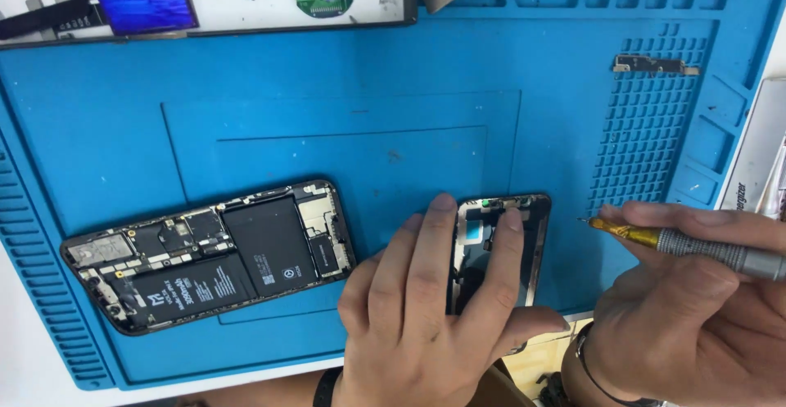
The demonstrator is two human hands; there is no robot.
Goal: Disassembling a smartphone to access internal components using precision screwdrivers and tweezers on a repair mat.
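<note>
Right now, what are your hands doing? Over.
Left hand pressing down on the screen panel. Right hand holding the screwdriver, tip beside the panel. Opened phone lies apart on the blue mat.

We see a detached phone screen panel (501,247) lying inner side up on the blue mat, its dark-framed back and top connectors exposed, partly covered. We also see a precision screwdriver (696,243), gold-tipped with a knurled silver handle, held nearly level, tip pointing left just beside the panel.
</note>
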